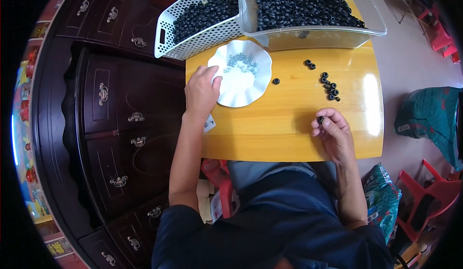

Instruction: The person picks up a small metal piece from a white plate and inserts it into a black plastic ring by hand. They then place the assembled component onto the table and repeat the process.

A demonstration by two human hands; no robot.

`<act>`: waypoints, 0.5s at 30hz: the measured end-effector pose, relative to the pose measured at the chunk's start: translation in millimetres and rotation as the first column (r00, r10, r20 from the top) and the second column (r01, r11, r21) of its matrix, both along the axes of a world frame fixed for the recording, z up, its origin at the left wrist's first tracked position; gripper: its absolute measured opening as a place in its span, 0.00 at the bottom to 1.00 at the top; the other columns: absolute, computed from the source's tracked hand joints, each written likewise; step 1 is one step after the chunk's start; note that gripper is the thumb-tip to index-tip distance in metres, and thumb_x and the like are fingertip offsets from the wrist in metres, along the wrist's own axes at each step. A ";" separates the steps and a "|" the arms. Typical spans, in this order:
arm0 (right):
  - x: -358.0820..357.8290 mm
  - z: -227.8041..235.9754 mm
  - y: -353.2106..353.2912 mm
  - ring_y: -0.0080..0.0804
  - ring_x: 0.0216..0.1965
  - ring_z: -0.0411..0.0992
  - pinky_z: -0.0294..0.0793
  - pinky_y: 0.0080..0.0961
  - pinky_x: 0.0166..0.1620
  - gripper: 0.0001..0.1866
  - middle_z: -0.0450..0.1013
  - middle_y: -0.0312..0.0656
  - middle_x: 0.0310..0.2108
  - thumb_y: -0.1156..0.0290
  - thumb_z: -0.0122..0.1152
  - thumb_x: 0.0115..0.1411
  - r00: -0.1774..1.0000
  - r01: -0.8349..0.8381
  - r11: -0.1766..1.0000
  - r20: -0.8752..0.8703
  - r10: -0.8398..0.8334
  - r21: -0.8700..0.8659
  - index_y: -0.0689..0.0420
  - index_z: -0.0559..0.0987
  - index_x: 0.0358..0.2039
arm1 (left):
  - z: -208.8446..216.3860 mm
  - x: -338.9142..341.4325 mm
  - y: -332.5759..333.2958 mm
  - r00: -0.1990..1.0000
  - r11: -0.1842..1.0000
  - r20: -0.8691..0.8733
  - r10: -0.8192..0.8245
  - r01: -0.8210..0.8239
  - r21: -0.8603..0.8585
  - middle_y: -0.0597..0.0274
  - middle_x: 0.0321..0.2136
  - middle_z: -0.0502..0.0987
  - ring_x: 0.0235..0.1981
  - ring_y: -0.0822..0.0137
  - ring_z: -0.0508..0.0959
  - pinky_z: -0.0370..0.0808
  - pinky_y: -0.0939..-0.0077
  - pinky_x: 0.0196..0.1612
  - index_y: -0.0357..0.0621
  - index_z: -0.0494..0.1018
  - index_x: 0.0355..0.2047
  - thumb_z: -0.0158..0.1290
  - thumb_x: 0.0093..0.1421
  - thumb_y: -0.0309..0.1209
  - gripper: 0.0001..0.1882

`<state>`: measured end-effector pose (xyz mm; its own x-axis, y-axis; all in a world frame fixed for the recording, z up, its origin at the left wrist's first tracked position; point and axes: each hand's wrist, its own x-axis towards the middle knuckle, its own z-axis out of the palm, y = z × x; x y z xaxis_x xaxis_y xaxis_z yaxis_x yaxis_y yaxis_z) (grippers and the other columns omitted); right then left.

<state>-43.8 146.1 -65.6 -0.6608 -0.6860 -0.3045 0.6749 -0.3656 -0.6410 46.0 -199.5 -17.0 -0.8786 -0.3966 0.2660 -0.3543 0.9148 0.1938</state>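
Note:
My right hand (335, 133) pinches a small black ring-shaped part (320, 120) between thumb and fingers, just above the near right of the table. At the left edge of a white wavy-rimmed plate (241, 94), my left hand (201, 89) has its thumb and fingers over the rim. Small bluish-clear pieces (242, 64) lie in the plate's far half. Whether the left fingertips hold one of them is too small to tell. Beside the plate sits a single black ring (276, 81). Several more black rings (331, 87) are scattered in a line farther right.
A white perforated basket (202, 42) and a clear plastic bin (318, 38), both full of black rings, stand at the table's far side. Dark wooden drawers (115, 100) border the left. Green sacks (424, 114) and a red plastic chair (429, 192) stand to the right.

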 end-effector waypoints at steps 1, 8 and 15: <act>-0.1 0.8 0.2 0.24 0.34 0.75 0.78 0.20 0.40 0.10 0.76 0.40 0.35 0.71 0.56 0.67 1.000 0.002 1.000 -0.006 -0.002 0.012 0.59 0.76 0.46 | -0.9 -1.9 -1.6 1.000 1.000 -0.001 0.001 -0.001 0.001 0.55 0.36 0.78 0.38 0.51 0.79 0.76 0.60 0.40 0.42 0.79 0.41 0.60 0.56 0.28 0.12; -0.6 2.1 0.2 0.24 0.34 0.74 0.76 0.21 0.40 0.10 0.76 0.40 0.35 0.71 0.56 0.67 1.000 0.002 0.999 -0.026 -0.001 0.041 0.59 0.75 0.46 | -13.7 -15.2 -7.1 0.998 1.000 0.063 -0.014 0.014 -0.012 0.56 0.35 0.79 0.37 0.53 0.80 0.76 0.60 0.38 0.45 0.81 0.39 0.61 0.56 0.31 0.11; -1.1 1.4 0.4 0.24 0.35 0.74 0.76 0.20 0.41 0.10 0.75 0.39 0.35 0.71 0.55 0.67 1.000 -0.002 1.000 -0.018 0.003 0.029 0.59 0.75 0.47 | -19.7 -19.4 -8.8 0.998 0.999 0.062 -0.010 0.012 -0.036 0.57 0.31 0.79 0.34 0.53 0.80 0.76 0.59 0.36 0.46 0.80 0.32 0.59 0.55 0.31 0.05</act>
<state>-44.9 146.5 -64.2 -0.6647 -0.6788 -0.3121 0.6638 -0.3448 -0.6636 26.6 -208.3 -36.7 -0.8981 -0.3780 0.2250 -0.3547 0.9248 0.1379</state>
